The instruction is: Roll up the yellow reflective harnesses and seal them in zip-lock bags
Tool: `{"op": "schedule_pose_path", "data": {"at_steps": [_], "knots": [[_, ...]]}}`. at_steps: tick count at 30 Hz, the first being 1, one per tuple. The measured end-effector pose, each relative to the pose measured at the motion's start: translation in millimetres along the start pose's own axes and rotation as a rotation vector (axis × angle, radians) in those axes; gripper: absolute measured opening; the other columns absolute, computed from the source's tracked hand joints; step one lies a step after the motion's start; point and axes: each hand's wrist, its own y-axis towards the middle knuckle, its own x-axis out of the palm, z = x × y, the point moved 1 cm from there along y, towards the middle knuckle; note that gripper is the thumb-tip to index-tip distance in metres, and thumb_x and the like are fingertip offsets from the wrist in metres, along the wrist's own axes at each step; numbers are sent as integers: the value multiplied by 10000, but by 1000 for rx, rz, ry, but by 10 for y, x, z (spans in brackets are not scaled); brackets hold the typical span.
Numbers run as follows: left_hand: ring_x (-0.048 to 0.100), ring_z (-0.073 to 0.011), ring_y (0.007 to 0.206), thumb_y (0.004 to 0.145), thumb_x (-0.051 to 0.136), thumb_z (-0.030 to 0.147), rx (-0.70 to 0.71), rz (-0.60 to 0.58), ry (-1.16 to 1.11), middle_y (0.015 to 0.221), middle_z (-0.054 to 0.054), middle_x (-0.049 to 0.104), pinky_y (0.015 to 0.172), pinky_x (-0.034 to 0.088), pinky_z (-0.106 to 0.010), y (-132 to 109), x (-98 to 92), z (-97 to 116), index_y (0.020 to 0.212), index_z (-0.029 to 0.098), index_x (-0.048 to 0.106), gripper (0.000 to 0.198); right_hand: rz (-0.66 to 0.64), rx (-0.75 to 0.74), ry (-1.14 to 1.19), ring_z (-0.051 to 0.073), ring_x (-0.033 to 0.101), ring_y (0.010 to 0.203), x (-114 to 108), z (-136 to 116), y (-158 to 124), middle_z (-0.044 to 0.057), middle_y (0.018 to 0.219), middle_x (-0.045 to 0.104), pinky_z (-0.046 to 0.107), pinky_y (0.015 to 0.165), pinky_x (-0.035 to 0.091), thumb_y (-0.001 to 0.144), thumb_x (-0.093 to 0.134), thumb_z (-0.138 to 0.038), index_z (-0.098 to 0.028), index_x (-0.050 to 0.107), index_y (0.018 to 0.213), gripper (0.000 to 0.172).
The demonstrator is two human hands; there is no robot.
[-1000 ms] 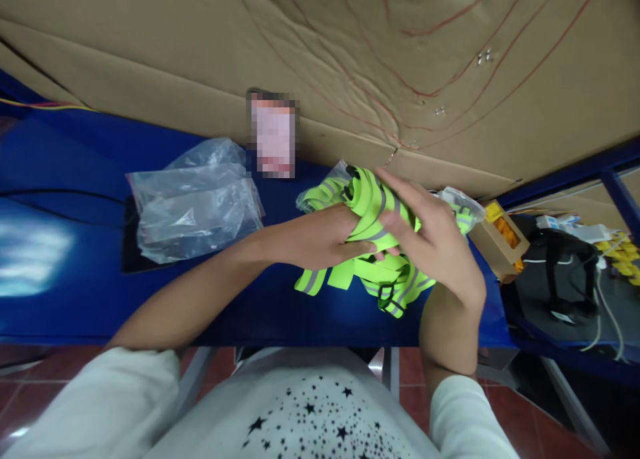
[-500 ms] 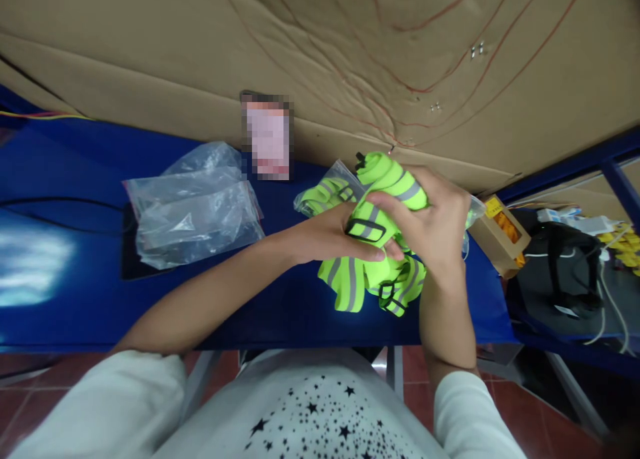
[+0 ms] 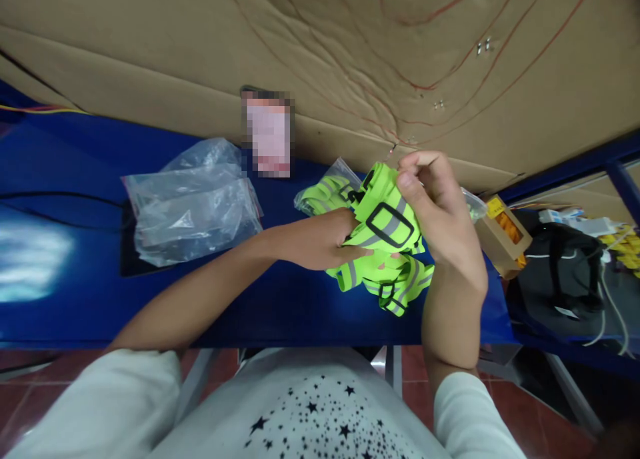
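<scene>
A bundled neon-yellow reflective strap [image 3: 387,209] with a grey stripe and a black rectangular buckle is held above the blue table. My left hand [image 3: 333,242] is wrapped round its lower left side, with most fingers hidden beneath it. At the bundle's upper right edge, my right hand [image 3: 435,192] pinches the strap between thumb and forefinger. More loose neon strap [image 3: 397,292] with black buckles lies on the table under my hands. Behind my left wrist is a clear bag [image 3: 325,193] with neon strap inside.
Clear plastic bags [image 3: 193,212] lie over a dark flat object on the left of the blue table [image 3: 90,159]. A pixelated upright item [image 3: 270,135] leans on the cardboard wall. To the right are an open-windowed box [image 3: 504,237] and a black bag [image 3: 575,269].
The bundle has turned, so its buckle now faces up and sits further right. My right hand has shifted from clasping the bundle to its upper right edge.
</scene>
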Motion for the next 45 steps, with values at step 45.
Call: {"op": "schedule_pose_path", "data": {"at_steps": [45], "knots": [[640, -149, 686, 701, 871, 282, -180, 296, -416, 788, -18, 717, 649, 523, -251, 144, 80, -162, 938, 142, 685, 332, 181, -141, -182, 317, 676, 1181, 40, -16, -32, 77, 1206, 732, 510, 1009, 563, 882, 706, -590, -275, 667, 1249, 485]]}}
